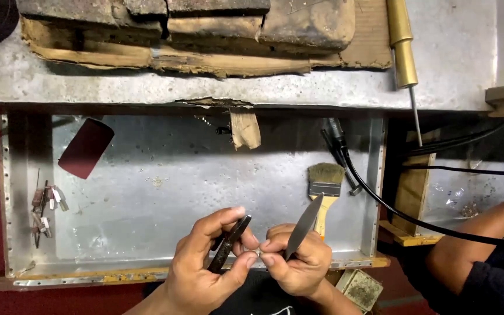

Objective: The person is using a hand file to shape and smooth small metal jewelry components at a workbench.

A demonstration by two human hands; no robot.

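A tiny silvery metal piece [258, 253], too small to make out well, is pinched between the fingertips of both hands above the shallow sheet-metal tray [147, 192]. The left hand [205, 268] also grips dark pliers [229, 242]; the right hand [298, 262] is closed on a flat grey metal file [304, 225]. It looks light, stiff and easily dropped, so it is best held by its edges.

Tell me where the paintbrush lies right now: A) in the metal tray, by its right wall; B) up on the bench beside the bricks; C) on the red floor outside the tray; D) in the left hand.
A: the paintbrush rests on the floor of the metal tray, near its right wall, just above the right hand.
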